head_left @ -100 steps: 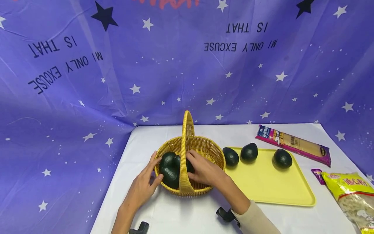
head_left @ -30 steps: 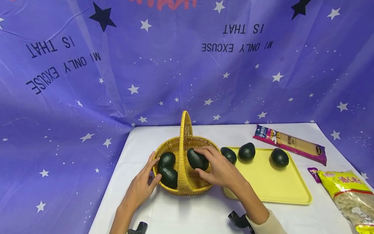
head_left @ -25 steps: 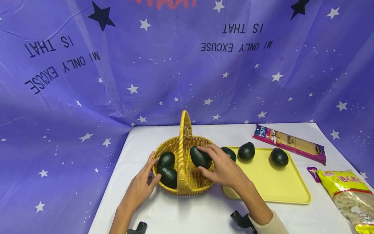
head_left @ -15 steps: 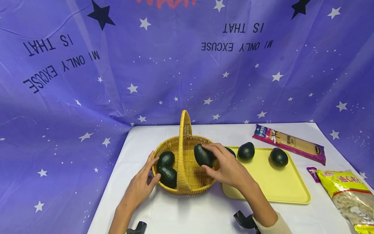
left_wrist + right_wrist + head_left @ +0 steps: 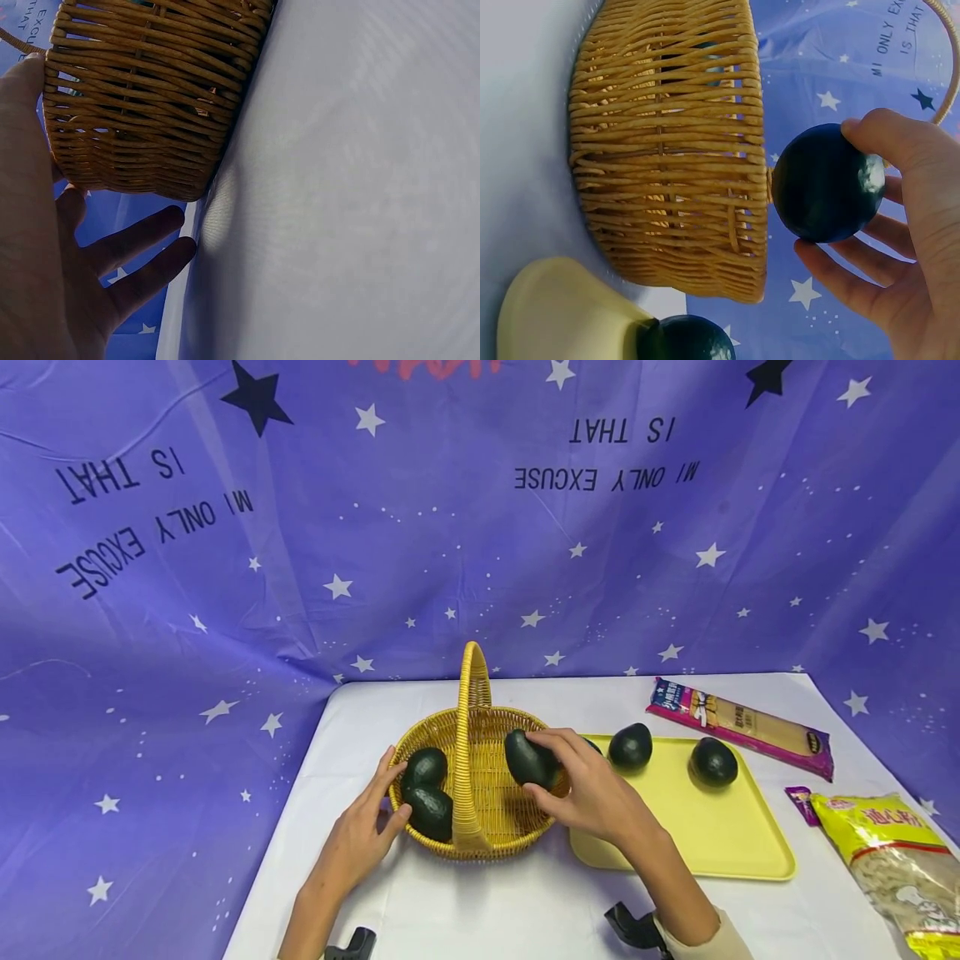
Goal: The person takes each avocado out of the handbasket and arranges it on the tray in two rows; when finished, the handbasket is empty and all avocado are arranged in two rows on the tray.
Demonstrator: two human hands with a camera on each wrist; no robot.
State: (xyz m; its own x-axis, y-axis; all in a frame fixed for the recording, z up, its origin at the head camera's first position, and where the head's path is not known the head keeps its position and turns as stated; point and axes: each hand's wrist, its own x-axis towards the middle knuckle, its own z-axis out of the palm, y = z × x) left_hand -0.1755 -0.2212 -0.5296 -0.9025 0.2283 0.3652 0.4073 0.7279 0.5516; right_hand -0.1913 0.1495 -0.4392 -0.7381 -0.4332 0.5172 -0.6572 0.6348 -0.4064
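A dark green avocado (image 5: 528,758) is held between the thumb and fingers of my right hand (image 5: 596,789). In the right wrist view that avocado (image 5: 829,184) is at the top of the wicker basket (image 5: 675,150), raised to its rim. My left hand (image 5: 360,827) holds the left rim of the yellow basket (image 5: 517,843) with thumb and forefinger. Its other fingers spread beside the basket wall (image 5: 150,97) in the left wrist view. Two avocados (image 5: 430,812) lie inside, left of the handle (image 5: 467,752).
Right of the basket, a yellow tray (image 5: 697,835) carries avocados (image 5: 631,747) (image 5: 713,762), with another partly behind my right hand. A long noodle packet (image 5: 742,727) lies behind it. A yellow-topped bag (image 5: 892,860) and a small purple packet (image 5: 802,804) are at the right.
My right hand has lifted one avocado from beside the handle and moved it rightward to the basket's right side. My left hand stays on the left rim.
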